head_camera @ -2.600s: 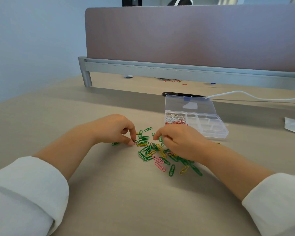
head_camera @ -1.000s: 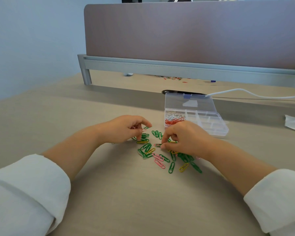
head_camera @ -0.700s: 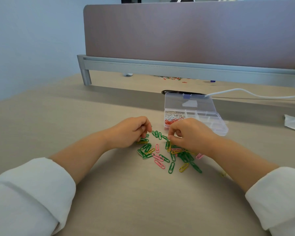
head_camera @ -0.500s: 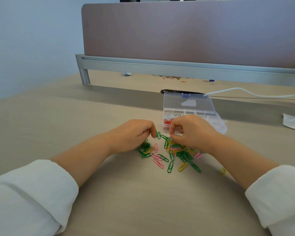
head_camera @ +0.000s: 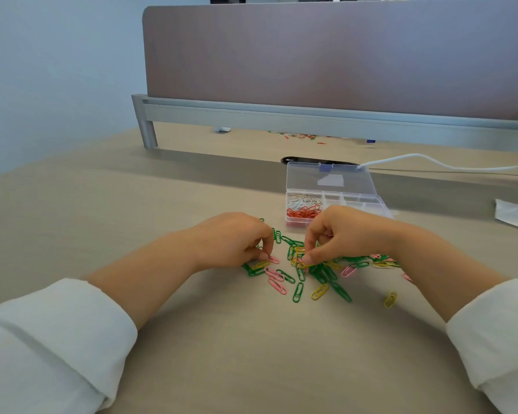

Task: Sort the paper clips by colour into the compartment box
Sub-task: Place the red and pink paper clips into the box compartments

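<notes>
The paper clips (head_camera: 307, 274), light, springy, slick wire that we judge best nipped at a rounded end, lie tangled on the desk (head_camera: 222, 354) just short of the compartment box (head_camera: 379, 204), our left hand (head_camera: 231, 240) pinching a pink clip (head_camera: 274, 260) and our right hand (head_camera: 349, 234) a yellow clip (head_camera: 303, 265).

White cable (head_camera: 413, 155) crosses the desk (head_camera: 102, 219) below a divider (head_camera: 326, 55).
</notes>
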Demonstrator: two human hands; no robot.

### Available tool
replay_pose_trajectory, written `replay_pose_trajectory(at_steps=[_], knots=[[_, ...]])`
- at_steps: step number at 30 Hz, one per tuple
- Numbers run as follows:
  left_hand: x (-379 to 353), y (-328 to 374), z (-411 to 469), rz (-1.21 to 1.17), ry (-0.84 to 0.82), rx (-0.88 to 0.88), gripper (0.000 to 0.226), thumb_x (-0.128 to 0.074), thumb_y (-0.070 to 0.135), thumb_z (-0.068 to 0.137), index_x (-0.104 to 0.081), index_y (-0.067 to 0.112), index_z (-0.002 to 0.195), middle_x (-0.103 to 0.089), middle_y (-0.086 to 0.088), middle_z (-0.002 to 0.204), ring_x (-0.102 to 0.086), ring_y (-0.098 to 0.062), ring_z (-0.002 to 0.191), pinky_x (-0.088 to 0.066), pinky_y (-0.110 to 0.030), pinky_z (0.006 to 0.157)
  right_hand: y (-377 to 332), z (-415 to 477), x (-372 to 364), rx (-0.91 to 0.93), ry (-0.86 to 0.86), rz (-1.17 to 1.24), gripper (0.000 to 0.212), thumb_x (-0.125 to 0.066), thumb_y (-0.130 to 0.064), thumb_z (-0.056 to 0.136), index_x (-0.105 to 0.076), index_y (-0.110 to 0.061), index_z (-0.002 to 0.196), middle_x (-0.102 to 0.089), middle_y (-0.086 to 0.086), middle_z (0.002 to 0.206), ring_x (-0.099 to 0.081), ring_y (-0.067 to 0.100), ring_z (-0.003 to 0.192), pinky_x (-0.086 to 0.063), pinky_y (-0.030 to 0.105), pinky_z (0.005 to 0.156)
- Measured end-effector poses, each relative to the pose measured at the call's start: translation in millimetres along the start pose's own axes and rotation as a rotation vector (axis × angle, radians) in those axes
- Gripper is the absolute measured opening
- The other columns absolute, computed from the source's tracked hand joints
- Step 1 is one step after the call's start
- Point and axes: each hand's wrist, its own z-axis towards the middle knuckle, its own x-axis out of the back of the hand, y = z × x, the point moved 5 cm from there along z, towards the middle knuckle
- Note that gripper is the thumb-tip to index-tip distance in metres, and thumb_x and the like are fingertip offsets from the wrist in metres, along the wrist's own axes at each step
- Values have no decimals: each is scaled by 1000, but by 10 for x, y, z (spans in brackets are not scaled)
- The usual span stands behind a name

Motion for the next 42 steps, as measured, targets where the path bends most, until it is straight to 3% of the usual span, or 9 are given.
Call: replay_pose_trajectory(at_steps=[4,7,12,16,22,26,36,39,42], knots=[[-56,-6,-20,-65,-17,45,6,-45,26,95,-44,22,91,-38,12,74,-39,-15,76,-24,-22,62,-4,-26,-29,-52,-90,-31,15,-76,-33,74,-66,-22,71,-42,-14,35,-40,2,38,-31,20,52],[-37,-24,-39,-223,23,98,14,-36,26,98,-33,19,86,-44,5,74,-41,-14,66,-27,-27,58,-3,-52,-15,-74,-127,-44,14,-72,-32,78,-64,-24,70,-48,-19,37,-45,-4,39,-35,18,55],[-32,-21,-27,-396,34,103,11,-34,19,98,-34,15,88,-52,-1,75,-42,-12,63,-36,-20,58,26,-38,2,-65,-104,-41,13,-74,-31,76,-65,-23,73,-46,-18,37,-43,-3,40,-36,19,56],[-38,-30,-12,-490,87,93,15,-36,12,97,-36,23,86,-57,8,71,-52,-8,67,-42,-20,63,37,-32,-15,-64,-123,-48,10,-75,-30,76,-66,-25,74,-45,-16,38,-42,-2,41,-37,20,57],[-59,-52,3,-518,88,92,32,-33,11,98,-37,34,120,-53,12,66,-50,3,64,-38,-8,62,6,-16,-40,-58,-113,-72,7,-71,-27,80,-65,-26,77,-48,-16,39,-44,-3,39,-36,17,53],[-58,-58,3,-653,117,113,25,-32,9,98,-46,29,100,-50,7,62,-44,-1,55,-37,-12,55,-30,-12,-64,-60,-128,-130,4,-67,-26,83,-65,-23,81,-53,-12,55,-47,-7,42,-38,7,48],[12,-67,-35,-704,235,149,43,-32,32,97,-37,17,57,-37,7,51,-33,-4,44,-31,-13,48,-67,-15,-1,-82,-56,-215,23,-42,-28,97,-46,-18,77,-47,-6,72,-42,9,63,-36,23,61],[29,-65,-39,-636,183,148,43,-35,32,96,-39,18,56,-36,8,49,-35,-3,42,-31,-12,47,-77,-2,-23,-90,-33,-161,26,-35,-25,100,-37,-19,75,-47,-1,77,-40,13,66,-36,27,63],[49,-57,-66,-623,72,105,32,-36,22,98,-53,29,72,-42,9,51,-39,-2,44,-34,-12,50,-91,4,-49,-65,-19,-31,18,-31,-15,99,-38,-19,83,-53,1,78,-41,14,65,-39,27,63]])
